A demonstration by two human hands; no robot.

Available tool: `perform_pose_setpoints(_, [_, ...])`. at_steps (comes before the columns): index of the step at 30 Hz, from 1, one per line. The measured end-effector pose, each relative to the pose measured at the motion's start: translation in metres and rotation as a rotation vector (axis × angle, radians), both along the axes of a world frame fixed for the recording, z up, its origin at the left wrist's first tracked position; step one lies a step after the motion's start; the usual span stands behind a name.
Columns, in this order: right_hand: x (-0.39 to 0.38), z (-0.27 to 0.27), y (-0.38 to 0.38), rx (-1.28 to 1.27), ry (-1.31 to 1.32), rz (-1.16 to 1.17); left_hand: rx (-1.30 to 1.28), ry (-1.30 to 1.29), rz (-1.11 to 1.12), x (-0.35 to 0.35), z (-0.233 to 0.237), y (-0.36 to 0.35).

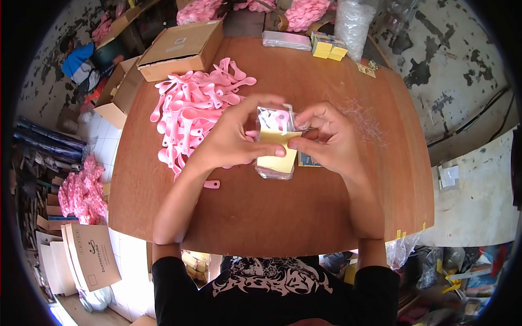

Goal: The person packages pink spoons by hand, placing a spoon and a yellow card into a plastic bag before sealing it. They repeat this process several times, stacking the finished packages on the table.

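Note:
Between my two hands, over the middle of the table, is a clear plastic bag (266,117) with a yellow card (275,162) and something pink showing through its upper part. My left hand (235,135) grips it from the left, thumb lying across the card. My right hand (330,136) is curled at the opposite side, its thumb pressed at the card's edge and its fingers bent near the bag's upper corner. A printed blue-and-yellow card (309,160) lies partly hidden under my right hand. Left of my hands spreads a heap of pink plastic spoons (190,113).
A closed cardboard box (182,46) stands at the table's back left. Along the back are a flat clear-wrapped pack (286,40), stacks of yellow cards (329,45) and a tall plastic roll (353,27). Thin clear strips (361,122) lie right. Another person (81,65) is far left.

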State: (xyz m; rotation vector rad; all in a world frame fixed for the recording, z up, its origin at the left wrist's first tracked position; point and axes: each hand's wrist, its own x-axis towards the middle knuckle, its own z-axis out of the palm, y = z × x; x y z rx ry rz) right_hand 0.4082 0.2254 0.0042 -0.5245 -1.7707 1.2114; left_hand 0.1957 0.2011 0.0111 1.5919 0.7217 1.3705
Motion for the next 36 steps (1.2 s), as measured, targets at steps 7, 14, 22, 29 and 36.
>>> perform_pose_setpoints(7, [0.006,0.011,-0.009,0.055,0.061,0.018,-0.063,0.328,0.105,-0.018,0.027,-0.023])
perform_pose_setpoints(14, [0.022,0.020,0.004,0.056,0.025,-0.103,0.195,0.217,0.958,-0.180,0.021,-0.125])
perform_pose_setpoints(22, [0.030,0.023,0.012,0.153,-0.045,-0.186,-0.030,-0.074,2.277,-0.345,-0.151,-0.363])
perform_pose_setpoints(29, [0.026,0.018,0.016,0.201,-0.103,-0.178,-1.041,0.375,1.974,-0.356,-0.488,-0.479])
perform_pose_setpoints(36, [0.008,-0.012,0.023,0.352,-0.622,-0.040,-0.165,0.635,2.367,-0.277,-0.233,-0.303])
